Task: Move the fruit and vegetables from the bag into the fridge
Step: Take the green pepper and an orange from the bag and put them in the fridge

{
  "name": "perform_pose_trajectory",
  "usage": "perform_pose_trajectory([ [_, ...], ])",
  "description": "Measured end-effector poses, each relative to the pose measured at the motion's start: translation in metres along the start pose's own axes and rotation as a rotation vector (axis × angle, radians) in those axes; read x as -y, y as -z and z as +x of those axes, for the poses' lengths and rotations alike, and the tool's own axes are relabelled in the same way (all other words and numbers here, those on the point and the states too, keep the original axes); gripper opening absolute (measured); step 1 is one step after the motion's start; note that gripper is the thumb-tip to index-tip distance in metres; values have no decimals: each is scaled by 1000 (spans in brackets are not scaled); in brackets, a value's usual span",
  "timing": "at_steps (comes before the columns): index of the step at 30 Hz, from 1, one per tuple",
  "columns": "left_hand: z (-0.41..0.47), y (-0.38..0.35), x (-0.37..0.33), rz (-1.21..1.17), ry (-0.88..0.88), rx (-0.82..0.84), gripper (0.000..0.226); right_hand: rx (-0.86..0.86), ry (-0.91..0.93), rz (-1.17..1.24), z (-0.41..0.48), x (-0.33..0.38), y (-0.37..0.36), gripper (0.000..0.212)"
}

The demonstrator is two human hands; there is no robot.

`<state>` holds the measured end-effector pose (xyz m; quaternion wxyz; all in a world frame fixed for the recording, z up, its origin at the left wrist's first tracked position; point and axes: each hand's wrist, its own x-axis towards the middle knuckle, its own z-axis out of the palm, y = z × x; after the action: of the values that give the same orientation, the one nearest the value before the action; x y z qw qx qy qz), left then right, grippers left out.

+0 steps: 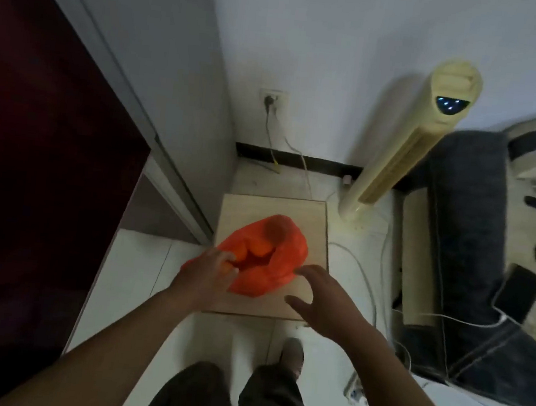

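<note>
An orange-red plastic bag (282, 254) lies open on a low square wooden table (311, 220). Inside it show round orange fruits (256, 250). My left hand (206, 272) is at the bag's near-left rim, fingers curled around an orange fruit (230, 266) at the opening. My right hand (320, 294) hovers just right of the bag with fingers spread and nothing in it. The fridge (34, 145) is the tall dark red cabinet along the left, its door shut.
A cream tower fan (407, 151) stands right of the table. A dark grey sofa (464, 240) fills the right side. Cables (362, 272) trail over the white floor tiles, from a wall socket (272, 100). My legs and a shoe (292, 354) are below.
</note>
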<state>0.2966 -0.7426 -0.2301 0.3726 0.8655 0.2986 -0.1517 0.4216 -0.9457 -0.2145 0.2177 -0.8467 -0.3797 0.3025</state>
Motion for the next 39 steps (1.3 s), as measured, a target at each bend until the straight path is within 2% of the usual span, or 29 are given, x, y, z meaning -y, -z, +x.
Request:
perform_pose_trajectory([
  [5, 22, -9, 25, 8, 68, -149, 42, 94, 61, -12, 73, -18, -18, 49],
  [9, 56, -18, 49, 58, 56, -195, 48, 35, 21, 19, 132, -31, -36, 54],
  [12, 80, -33, 70, 74, 122, -274, 46, -26, -7, 33, 175, -51, -49, 52],
  [16, 96, -58, 100, -96, 260, -296, 63, -42, -105, 53, 220, -77, -67, 55],
  [20, 107, -84, 123, -200, 278, -270, 72, 18, -142, 44, 241, -95, -81, 59],
  [24, 122, -95, 122, -330, 197, -212, 59, 42, -132, 57, 236, -103, -92, 57],
  [27, 132, -99, 116, -349, 122, -166, 64, 15, -158, 49, 223, -105, -98, 53],
  [35, 144, -106, 101, -319, -16, -125, 59, -10, -218, 121, 201, -105, -105, 47],
  [39, 157, -105, 92, -243, -83, -107, 60, -94, -234, 215, 202, -108, -106, 34],
])
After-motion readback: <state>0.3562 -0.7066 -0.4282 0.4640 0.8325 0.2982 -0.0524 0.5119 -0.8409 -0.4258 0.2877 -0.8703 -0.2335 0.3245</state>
